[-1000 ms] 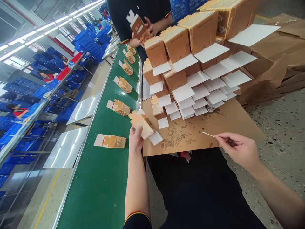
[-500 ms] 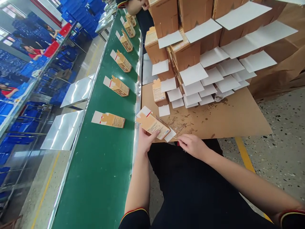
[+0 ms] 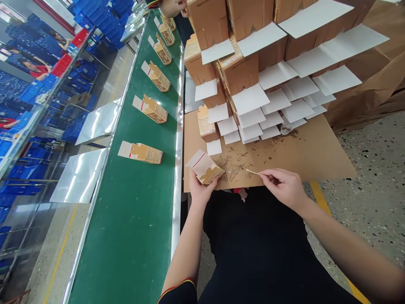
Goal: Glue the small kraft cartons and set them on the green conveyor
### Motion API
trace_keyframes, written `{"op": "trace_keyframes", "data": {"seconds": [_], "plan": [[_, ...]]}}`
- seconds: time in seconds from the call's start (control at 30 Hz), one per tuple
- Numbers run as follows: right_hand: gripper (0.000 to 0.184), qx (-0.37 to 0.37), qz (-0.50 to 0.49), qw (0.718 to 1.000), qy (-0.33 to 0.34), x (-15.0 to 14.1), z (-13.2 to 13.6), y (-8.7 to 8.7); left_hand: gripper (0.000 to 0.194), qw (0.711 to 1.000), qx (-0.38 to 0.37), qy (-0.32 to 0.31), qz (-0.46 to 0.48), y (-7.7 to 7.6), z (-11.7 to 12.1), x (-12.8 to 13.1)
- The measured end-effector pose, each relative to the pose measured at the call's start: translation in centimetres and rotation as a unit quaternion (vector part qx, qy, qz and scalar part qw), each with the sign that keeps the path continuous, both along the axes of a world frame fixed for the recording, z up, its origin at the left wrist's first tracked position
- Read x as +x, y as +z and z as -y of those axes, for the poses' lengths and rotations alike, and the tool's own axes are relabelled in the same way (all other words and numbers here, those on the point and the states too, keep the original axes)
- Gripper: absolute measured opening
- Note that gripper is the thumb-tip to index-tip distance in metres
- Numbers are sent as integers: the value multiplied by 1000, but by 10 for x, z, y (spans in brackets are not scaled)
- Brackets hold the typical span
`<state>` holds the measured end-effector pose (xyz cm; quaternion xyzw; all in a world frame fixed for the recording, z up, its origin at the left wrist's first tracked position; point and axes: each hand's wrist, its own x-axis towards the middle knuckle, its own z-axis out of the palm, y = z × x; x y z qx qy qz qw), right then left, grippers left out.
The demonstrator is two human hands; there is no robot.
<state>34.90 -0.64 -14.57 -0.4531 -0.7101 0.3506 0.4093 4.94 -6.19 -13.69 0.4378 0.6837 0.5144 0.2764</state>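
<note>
- Your left hand (image 3: 200, 191) grips a carton (image 3: 206, 168) at the board's (image 3: 303, 156) near edge, beside the belt (image 3: 139, 202).
- Your right hand (image 3: 284, 185) pinches a thin stick (image 3: 252, 172), tip over the board, just right of the carton.

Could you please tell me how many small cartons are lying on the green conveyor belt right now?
5 visible: nearest carton, second carton, third carton, fourth carton and fifth carton; the belt runs past the frame's top, so more may be hidden.
</note>
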Motion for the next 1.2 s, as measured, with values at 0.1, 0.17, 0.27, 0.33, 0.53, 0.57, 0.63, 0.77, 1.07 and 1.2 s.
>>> {"op": "trace_keyframes", "data": {"seconds": [0.1, 0.17, 0.27, 0.33, 0.53, 0.57, 0.63, 0.77, 1.07, 1.2], "plan": [[22, 4, -9, 1000, -17, 3, 1, 3, 75, 1000, -10, 3, -14, -5, -1, -1], [21, 12, -20, 1000, -8, 0, 0, 5, 76, 1000, -6, -2, -27, -8, -4, -1], [22, 26, -33, 999, 13, -7, -3, 8, 77, 999, 2, -11, -45, -7, -6, -3], [21, 29, -39, 999, 16, -6, -5, 8, 81, 997, -1, 24, -66, -2, 0, -19], [17, 14, -45, 998, -35, 22, -8, 1, 100, 953, 96, 272, -91, 18, 50, -138], [18, 13, -44, 998, -44, 27, -9, 0, 101, 942, 101, 309, -85, 19, 58, -157], [19, 13, -42, 998, -55, 31, -12, -1, 98, 921, 74, 376, -67, 19, 66, -184], [22, 14, -40, 998, -55, 27, -19, 2, 84, 916, -3, 399, -36, 13, 61, -202], [22, -6, -47, 985, -166, 66, -19, 9, 66, 839, 117, 463, -261, 7, 54, -162], [24, 0, -36, 983, -181, 76, -21, 11, 42, 930, 112, 309, -164, 27, -28, -141]]}}
